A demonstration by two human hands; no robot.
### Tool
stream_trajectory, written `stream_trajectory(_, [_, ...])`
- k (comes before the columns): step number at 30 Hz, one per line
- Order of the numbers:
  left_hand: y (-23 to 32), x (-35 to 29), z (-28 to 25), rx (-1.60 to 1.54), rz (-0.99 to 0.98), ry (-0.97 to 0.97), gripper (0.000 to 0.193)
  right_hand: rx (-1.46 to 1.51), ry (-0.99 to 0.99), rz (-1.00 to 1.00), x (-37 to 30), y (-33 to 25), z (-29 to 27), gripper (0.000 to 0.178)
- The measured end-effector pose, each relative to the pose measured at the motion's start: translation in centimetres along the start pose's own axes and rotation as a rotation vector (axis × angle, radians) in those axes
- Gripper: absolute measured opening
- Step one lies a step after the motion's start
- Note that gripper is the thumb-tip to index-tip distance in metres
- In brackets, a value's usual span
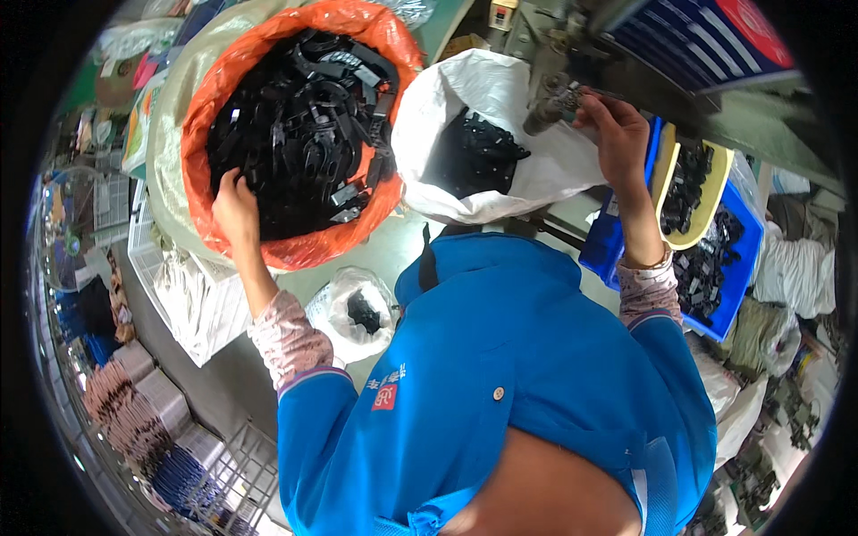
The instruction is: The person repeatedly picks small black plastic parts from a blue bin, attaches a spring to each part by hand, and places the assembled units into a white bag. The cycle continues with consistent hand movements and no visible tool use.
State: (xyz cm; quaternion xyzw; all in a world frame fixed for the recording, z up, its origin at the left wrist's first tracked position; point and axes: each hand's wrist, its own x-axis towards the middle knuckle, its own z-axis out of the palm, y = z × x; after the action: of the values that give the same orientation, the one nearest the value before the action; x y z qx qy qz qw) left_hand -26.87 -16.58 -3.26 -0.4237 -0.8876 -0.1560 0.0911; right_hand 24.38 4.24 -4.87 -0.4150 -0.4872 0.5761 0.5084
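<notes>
My left hand [236, 211] is at the left inner side of a large sack with an orange liner [198, 116]. Its fingers curl down against a heap of black plastic parts [299, 134]; whatever lies between them is hidden. Farther right, my right hand [618, 138] is raised at a machine's metal tooling [556, 100]. Thumb and forefinger are pinched together there, on something too small to make out. Between the two hands stands an open white woven sack [460, 80], with more small black parts [478, 152] inside.
A small white bag [344, 344] holding black pieces stands below the sacks. At right are a yellow bin [718, 188] and a blue bin [749, 255] of black parts. A white crate [201, 308] stands at left. A blue panel [697, 40] overhangs the machine.
</notes>
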Motion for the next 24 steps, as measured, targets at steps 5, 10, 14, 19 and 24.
stream_trajectory(5, [0.1,-0.9,-1.9,-0.918,-0.235,0.418,0.021,-0.208,-0.060,-0.282,-0.6,-1.0,2.0,0.020])
stream_trajectory(10, [1.7,-4.3,-4.7,-2.442,-0.674,0.123,0.024,-0.428,-0.014,-0.235,-0.3,-0.3,2.6,0.019])
stream_trajectory(14, [13.6,-9.0,-1.4,-2.751,-0.643,-0.471,0.033,-0.657,0.081,-0.562,-0.2,1.8,2.3,0.021])
stream_trajectory(19, [24.3,-15.5,0.4,-2.548,-0.614,-0.913,0.051,-0.549,0.132,-0.513,-8.2,-0.2,-0.6,0.021])
stream_trajectory(24, [29.4,-20.6,-2.5,-2.131,-0.035,-1.374,0.079,-0.819,0.388,-0.314,-20.2,-1.5,-12.0,0.017])
